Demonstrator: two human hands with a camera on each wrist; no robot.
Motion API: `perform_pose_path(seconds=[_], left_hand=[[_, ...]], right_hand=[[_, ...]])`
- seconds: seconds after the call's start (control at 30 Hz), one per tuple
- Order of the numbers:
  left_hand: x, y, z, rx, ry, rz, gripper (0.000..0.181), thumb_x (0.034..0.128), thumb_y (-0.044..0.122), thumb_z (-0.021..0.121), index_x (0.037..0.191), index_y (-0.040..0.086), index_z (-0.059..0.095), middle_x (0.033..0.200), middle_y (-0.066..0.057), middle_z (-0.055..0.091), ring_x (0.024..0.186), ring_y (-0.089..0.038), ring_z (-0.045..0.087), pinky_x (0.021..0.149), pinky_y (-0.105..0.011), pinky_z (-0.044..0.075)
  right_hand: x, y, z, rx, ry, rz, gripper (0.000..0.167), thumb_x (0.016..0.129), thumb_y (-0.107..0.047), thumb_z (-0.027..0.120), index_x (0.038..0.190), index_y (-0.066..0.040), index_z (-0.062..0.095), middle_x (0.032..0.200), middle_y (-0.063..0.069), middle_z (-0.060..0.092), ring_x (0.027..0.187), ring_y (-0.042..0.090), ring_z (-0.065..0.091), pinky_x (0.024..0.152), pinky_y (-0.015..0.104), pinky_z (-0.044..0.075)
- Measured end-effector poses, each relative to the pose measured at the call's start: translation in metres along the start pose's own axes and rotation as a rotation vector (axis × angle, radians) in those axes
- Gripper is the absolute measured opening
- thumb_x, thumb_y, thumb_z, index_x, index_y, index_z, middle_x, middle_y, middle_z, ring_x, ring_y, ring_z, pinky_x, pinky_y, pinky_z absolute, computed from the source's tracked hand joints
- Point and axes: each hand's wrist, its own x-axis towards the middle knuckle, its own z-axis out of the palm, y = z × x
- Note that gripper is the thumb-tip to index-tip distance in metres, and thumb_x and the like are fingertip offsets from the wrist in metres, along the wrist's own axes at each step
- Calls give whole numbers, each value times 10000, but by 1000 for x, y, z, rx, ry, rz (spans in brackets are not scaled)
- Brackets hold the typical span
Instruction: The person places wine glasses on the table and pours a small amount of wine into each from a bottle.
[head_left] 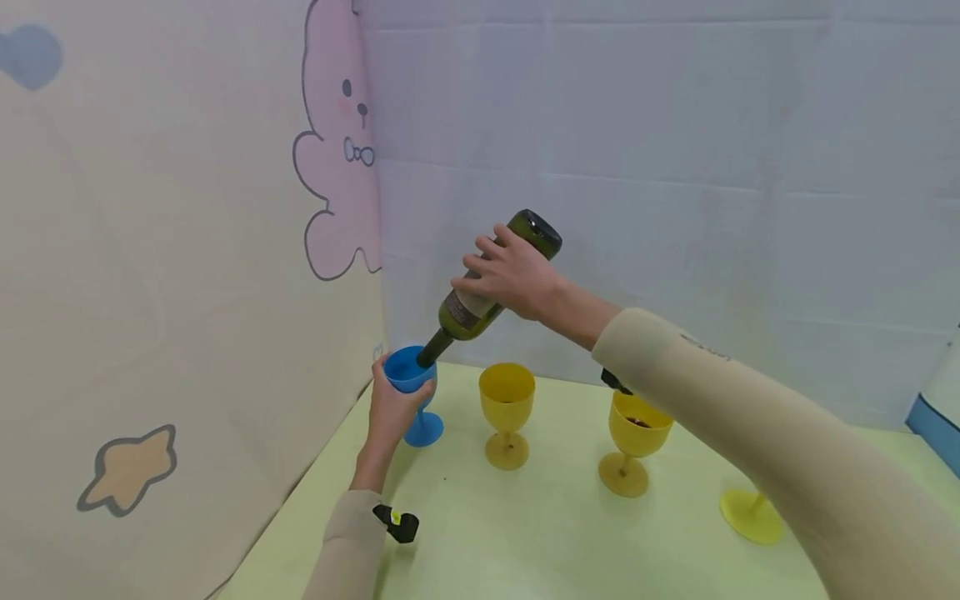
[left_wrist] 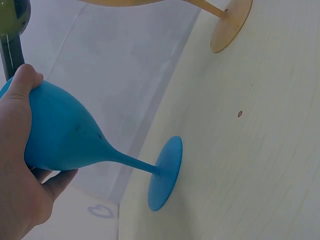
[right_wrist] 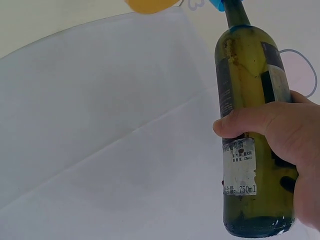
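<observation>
A green glass wine bottle (head_left: 467, 310) is tipped steeply neck-down, its mouth inside the rim of a blue goblet (head_left: 424, 427). My right hand (head_left: 517, 273) grips the bottle round its body; in the right wrist view the thumb lies across the bottle (right_wrist: 250, 165) by a label reading 750ml. My left hand (head_left: 393, 408) holds the bowl of the blue goblet, thumb on one side and fingers on the other. The left wrist view shows the goblet's stem and round foot (left_wrist: 166, 172). Whether liquid is flowing cannot be seen.
To the right of the blue goblet stands a yellow goblet (head_left: 507, 392). Another yellow goblet (head_left: 626, 473) with dark liquid is further right, partly behind the right sleeve. A yellow foot (head_left: 750, 515) shows below the forearm. A curtain wall (head_left: 187, 250) rises close on the left.
</observation>
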Motion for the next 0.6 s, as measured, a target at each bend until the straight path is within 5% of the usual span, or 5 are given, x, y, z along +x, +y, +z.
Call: perform_pose_path(seconds=[0.6], left_hand=[[2,2,-2,19,-6,-24,991,830,421,768,1555,178,139,1534,-177,345,1396,-436,365,1041,-650,428]], right_hand=[[-27,4,22,181,51,115,748,876,-233,753,1508,-336,368,1394,83,503,1228,343,458,1068,500,394]])
